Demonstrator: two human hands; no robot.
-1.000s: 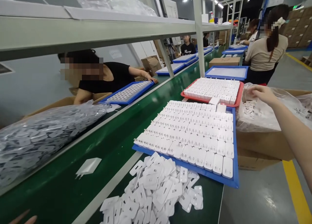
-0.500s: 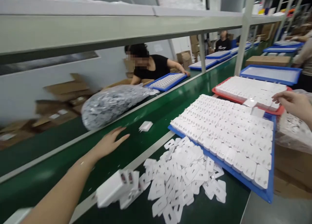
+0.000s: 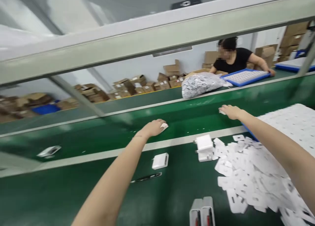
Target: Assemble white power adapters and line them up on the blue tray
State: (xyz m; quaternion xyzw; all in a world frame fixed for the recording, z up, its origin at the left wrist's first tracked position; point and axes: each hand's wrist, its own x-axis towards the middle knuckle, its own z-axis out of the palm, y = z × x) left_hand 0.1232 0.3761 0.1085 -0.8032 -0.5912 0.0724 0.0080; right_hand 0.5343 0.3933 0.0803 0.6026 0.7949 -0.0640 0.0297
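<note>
Compared with 0.5 s ago, your left hand [image 3: 154, 127], bare then, now has its fingers curled around a white piece [image 3: 164, 126], and your right hand [image 3: 230, 112] is away from the red tray, over the green belt [image 3: 194, 116]. At far left, a blurred pale object [image 3: 49, 151] lies on the belt. The white piece is mid-view at the belt, mostly hidden by your left fingers. Nearer you lie a slim dark tool [image 3: 147, 177] and, just above it, a white housing [image 3: 159, 161]. Farther right, 2 open housings [image 3: 201, 213] stand side by side at the bottom edge, red showing inside; above them sit 2 pronged adapters [image 3: 204, 147], touching. Your right fingers pinch a small white part [image 3: 222, 112]. Beyond, a co-worker [image 3: 242, 59] touches a filled tray [image 3: 254, 81]. Rightmost are the loose plates [image 3: 248, 175], then a blue tray [image 3: 250, 133] packed with adapters.
</note>
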